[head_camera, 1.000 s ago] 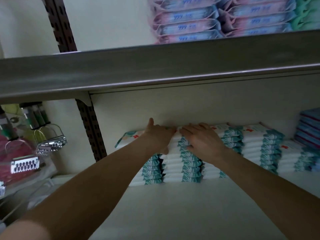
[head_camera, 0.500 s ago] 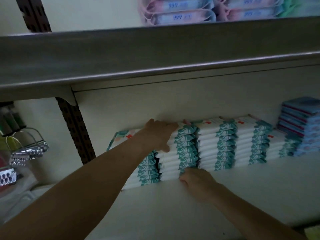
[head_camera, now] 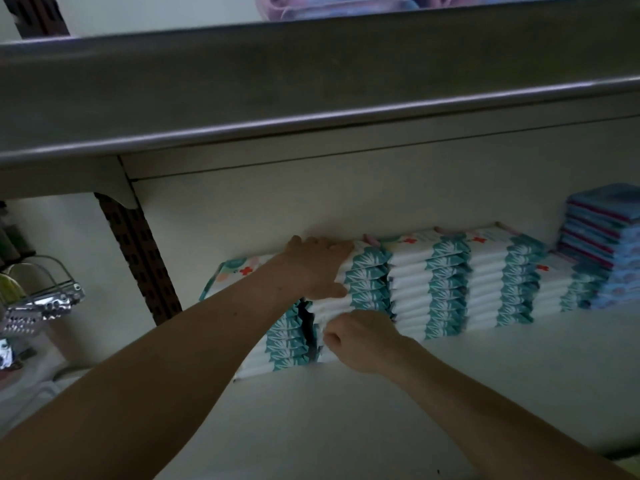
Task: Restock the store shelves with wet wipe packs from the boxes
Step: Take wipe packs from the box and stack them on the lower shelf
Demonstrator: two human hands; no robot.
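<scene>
At far left metal clips (head_camera: 45, 299) hang beside the brown shelf upright (head_camera: 138, 258); the wet wipe packs (head_camera: 429, 289) stand in stacks side by side along the back of the lower shelf (head_camera: 346, 427); the left hand (head_camera: 315, 268) stays on top of the second stack, fingers flat, thumb down its front; the right hand (head_camera: 360, 341), earlier at the stack's foot, now sits higher against its lower packs, fingers curled, though whether they pinch a pack I cannot tell; blue packs (head_camera: 606, 244) are stacked at far right.
</scene>
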